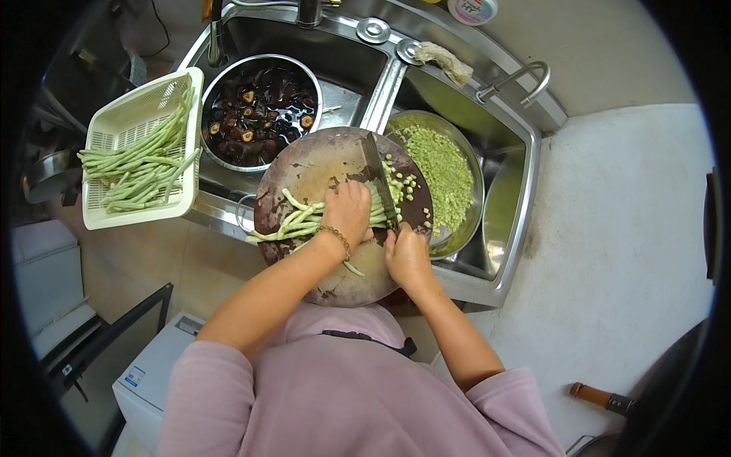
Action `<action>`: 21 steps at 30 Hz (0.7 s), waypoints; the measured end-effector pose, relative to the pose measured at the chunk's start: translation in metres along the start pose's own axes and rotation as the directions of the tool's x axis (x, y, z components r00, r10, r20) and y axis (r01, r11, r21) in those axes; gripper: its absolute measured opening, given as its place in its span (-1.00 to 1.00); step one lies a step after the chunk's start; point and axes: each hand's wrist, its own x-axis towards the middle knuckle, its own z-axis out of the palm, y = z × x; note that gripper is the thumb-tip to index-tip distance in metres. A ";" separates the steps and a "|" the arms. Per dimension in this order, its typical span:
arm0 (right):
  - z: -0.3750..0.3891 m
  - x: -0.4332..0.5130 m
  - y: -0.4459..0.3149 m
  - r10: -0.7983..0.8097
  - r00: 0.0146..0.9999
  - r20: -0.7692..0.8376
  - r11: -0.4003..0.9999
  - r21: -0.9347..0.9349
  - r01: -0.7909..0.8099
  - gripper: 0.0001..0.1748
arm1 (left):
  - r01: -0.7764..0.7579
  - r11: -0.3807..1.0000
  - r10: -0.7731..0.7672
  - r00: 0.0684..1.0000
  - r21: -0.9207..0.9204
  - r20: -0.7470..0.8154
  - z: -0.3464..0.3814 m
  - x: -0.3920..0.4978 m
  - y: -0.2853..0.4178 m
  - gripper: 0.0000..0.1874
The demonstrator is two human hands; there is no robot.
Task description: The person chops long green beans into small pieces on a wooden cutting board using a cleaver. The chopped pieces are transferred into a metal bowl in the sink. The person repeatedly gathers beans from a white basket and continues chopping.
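Note:
A bunch of long green beans [300, 220] lies across a round, worn wooden chopping board [320, 154]. My left hand [347, 210], with a beaded bracelet at the wrist, presses the bunch down near its cut end. In my right hand [409, 256] is the handle of a cleaver [380, 177], its blade upright against the beans beside my left fingers. Small cut bean pieces [406, 185] lie on the board past the blade. Right of the board, a round metal basin [478, 194] holds a heap of chopped beans [442, 171].
The board rests over a double stainless steel sink [517, 251]. In the left bowl, a metal basin [314, 80] holds dark mushrooms in liquid [257, 114]. A pale plastic basket [94, 214] of whole beans sits at the sink's left edge. A faucet [537, 80] rises behind; a wooden-handled pan [594, 394] lies lower right.

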 end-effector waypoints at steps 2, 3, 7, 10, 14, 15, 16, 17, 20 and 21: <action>-0.008 -0.001 0.000 -0.041 0.999 -0.015 0.999 -0.016 0.041 -0.73 | 0.002 1.000 -0.002 1.000 -0.001 -0.029 0.000 -0.001 -0.001 -0.12; -0.018 -0.004 0.000 -0.041 0.999 0.008 0.999 0.027 0.041 -0.73 | -0.001 1.000 0.001 1.000 0.001 -0.027 -0.001 -0.001 -0.001 -0.12; -0.064 -0.026 -0.009 -0.056 0.998 -0.016 0.995 0.083 0.057 -0.76 | 0.013 1.000 -0.013 1.000 -0.008 -0.023 -0.002 -0.002 -0.002 -0.15; -0.079 -0.048 -0.012 0.020 0.996 0.085 0.997 0.079 -0.026 -0.76 | 0.011 1.000 -0.011 1.000 -0.018 -0.019 -0.002 -0.001 -0.002 -0.18; -0.075 -0.063 -0.008 0.036 0.990 0.138 0.999 0.019 -0.039 -0.73 | 0.013 1.000 -0.013 1.000 -0.029 -0.007 -0.001 0.000 -0.003 -0.20; -0.074 -0.063 -0.006 0.008 0.992 0.122 1.000 0.015 -0.010 -0.73 | 0.015 0.999 -0.015 1.000 -0.029 -0.003 -0.001 0.001 -0.003 -0.20; -0.073 -0.062 -0.005 0.036 0.986 0.164 0.999 -0.005 -0.036 -0.72 | 0.019 0.999 -0.019 1.000 -0.029 -0.003 0.000 0.001 -0.002 -0.20; -0.071 -0.058 -0.004 0.042 0.982 0.184 0.999 -0.011 -0.041 -0.72 | 0.020 0.999 -0.020 1.000 -0.031 -0.003 0.001 0.002 -0.002 -0.19; -0.061 -0.043 -0.006 -0.010 0.980 0.196 0.999 -0.037 0.017 -0.71 | 0.037 0.999 -0.037 0.999 -0.035 -0.015 0.004 0.004 -0.001 -0.18; -0.055 -0.036 -0.006 0.010 0.979 0.201 0.996 -0.087 0.008 -0.71 | 0.037 0.999 -0.037 0.999 -0.038 -0.015 0.005 0.004 0.000 -0.17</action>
